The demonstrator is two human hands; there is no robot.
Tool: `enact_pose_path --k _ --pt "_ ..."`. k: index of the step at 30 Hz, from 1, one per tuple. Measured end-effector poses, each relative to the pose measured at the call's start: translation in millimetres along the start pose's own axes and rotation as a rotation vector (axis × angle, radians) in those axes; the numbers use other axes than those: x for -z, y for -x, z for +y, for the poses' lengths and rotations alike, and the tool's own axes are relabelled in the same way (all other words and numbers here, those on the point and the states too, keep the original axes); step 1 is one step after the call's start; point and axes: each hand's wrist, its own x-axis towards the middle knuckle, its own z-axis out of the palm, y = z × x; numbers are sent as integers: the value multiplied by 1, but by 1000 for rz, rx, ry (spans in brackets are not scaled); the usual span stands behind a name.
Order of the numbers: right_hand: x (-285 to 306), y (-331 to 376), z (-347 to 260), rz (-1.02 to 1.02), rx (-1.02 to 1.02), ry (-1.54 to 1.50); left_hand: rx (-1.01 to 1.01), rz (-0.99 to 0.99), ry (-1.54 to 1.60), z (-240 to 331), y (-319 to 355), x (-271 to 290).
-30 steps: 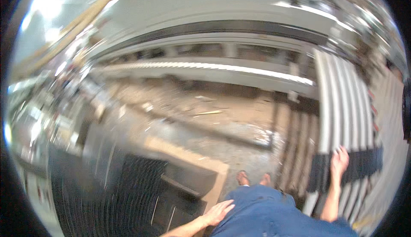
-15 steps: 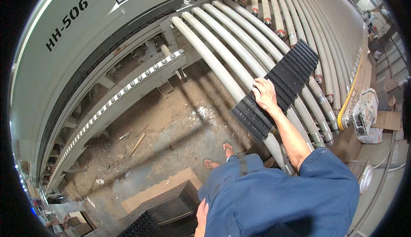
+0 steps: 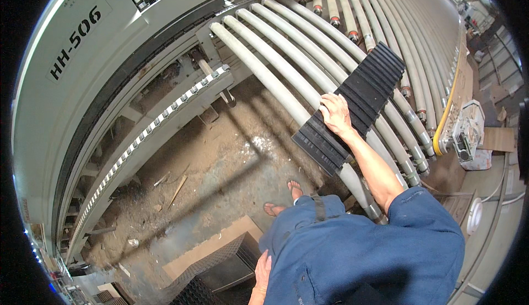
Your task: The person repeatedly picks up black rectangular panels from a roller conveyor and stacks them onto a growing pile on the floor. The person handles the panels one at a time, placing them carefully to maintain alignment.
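My right hand (image 3: 335,115) lies on top of a long black ribbed panel (image 3: 374,87), its fingers bent over the ridges near the far-left edge. The panel rests slantwise across pale conveyor rollers (image 3: 275,68), and its near end sticks out past the outermost roller. Whether it is one piece or several strips side by side, I cannot tell. Down beside my thigh hangs my left hand (image 3: 263,271), holding nothing, with its fingers loosely stretched and partly against the blue clothing. Black mesh-like pieces (image 3: 220,258) stand on the floor to the left of that hand.
A large pale machine (image 3: 71,106) with a toothed rail (image 3: 149,134) fills the left side. Brown cardboard (image 3: 212,247) lies on the dusty floor, with wood scraps (image 3: 177,190) farther off. More rollers, a yellow belt (image 3: 439,139) and a motor-like unit (image 3: 467,131) stand at the right.
The whole view has shifted slightly. My right hand stays on the panel, which lies in much the same place on the rollers. My left hand still hangs at my side.
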Motion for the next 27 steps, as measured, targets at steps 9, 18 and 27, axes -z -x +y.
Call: enact_pose_path --k 9,18,27 --pt "-16 -17 0 46 -13 -18 267 -90 83 -23 25 -16" --pt "-7 -25 -6 96 45 21 199 -42 75 -30 21 -30" --pt "-9 -28 -9 -6 15 -45 -3 0 -53 5 13 -1"
